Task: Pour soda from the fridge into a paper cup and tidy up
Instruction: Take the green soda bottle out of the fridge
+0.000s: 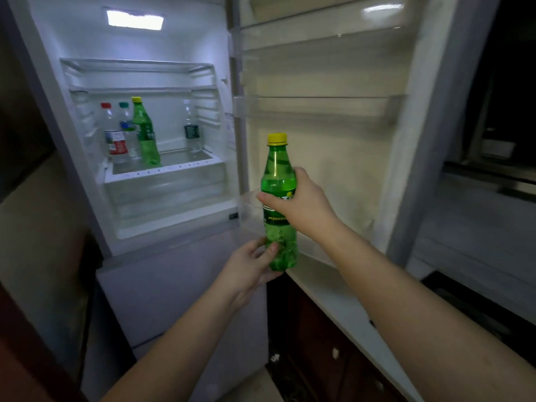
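Two hands hold one green soda bottle point(279, 198) upright, just outside the open fridge point(162, 181). Nearest, the left hand point(252, 268) cups its base, thumb and fingers curled around the bottom. Above it, the right hand point(301, 204) is wrapped over the label, fingers clamped around the middle. Its yellow cap point(277, 139) is still on. Behind the bottle stands the open fridge door point(324, 117), shelves bare. Deeper inside the fridge, on the glass shelf point(165, 169), stand a second green bottle point(145, 134) and three clear bottles point(116, 134), all upright.
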The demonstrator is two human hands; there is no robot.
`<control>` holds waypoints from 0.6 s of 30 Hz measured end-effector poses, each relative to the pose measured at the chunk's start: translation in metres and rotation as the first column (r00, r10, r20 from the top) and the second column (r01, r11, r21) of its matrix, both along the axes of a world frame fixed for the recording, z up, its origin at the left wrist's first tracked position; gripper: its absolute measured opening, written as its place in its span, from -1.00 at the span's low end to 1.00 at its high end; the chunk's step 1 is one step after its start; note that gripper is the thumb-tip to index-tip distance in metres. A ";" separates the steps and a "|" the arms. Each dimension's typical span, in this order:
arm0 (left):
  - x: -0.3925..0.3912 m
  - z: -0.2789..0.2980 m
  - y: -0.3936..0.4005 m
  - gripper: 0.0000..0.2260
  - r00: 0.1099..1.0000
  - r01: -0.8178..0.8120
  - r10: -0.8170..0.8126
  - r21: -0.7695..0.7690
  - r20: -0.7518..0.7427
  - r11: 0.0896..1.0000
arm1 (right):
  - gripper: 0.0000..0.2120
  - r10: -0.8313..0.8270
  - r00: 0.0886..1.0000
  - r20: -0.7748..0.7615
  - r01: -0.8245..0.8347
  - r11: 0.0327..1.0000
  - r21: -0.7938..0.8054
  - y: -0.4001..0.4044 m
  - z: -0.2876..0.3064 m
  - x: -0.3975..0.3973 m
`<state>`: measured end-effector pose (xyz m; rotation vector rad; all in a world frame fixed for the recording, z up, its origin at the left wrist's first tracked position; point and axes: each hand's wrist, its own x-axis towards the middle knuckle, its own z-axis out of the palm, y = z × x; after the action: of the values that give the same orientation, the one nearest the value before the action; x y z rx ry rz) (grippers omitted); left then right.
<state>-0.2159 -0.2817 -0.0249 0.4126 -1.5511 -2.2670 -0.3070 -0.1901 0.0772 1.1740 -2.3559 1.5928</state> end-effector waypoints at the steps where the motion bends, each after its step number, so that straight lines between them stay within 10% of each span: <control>1: -0.004 -0.001 0.011 -0.68 1.000 0.014 -0.014 -0.016 0.002 1.000 | -0.41 -0.029 1.000 -0.001 0.029 1.000 0.005 0.015 0.000 0.000; 18: -0.044 -0.022 0.281 -0.71 0.914 0.405 -0.400 -0.111 0.063 0.908 | -0.39 -0.422 0.907 0.011 0.420 0.905 0.063 0.321 -0.022 0.009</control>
<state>-0.2598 -0.0002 -0.0471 0.1055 -1.9321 -2.4507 -0.2980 0.1304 0.0551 0.5886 -2.4652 1.4004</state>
